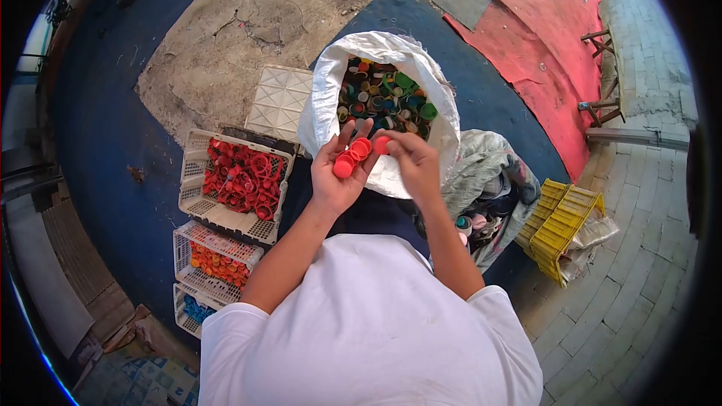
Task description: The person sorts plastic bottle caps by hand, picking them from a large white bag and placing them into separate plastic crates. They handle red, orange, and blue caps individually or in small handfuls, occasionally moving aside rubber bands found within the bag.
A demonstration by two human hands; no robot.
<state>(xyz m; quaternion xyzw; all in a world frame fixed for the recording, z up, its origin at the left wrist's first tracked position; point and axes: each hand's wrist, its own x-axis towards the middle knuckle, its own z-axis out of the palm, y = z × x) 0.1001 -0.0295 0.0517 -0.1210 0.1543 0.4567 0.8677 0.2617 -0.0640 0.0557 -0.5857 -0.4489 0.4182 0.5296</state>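
Observation:
In my left hand (336,178), palm up with the fingers curled, lie a few red bottle caps (344,166). My right hand (417,165) pinches another red bottle cap (382,145) between thumb and fingers, just right of the left fingertips. Both hands are over the near rim of a large white woven sack (325,101). Inside the sack, mixed bottle caps (382,96) in green, white, brown and yellow are heaped. To the left, a white plastic crate (197,207) holds many red caps and rings (239,179).
Further down on the left are a crate of orange caps (218,265) and a crate of blue pieces (197,308). A second sack (470,158) with mixed items stands at right, near a yellow crate (553,225). A pale crate (278,101) lies behind the red caps.

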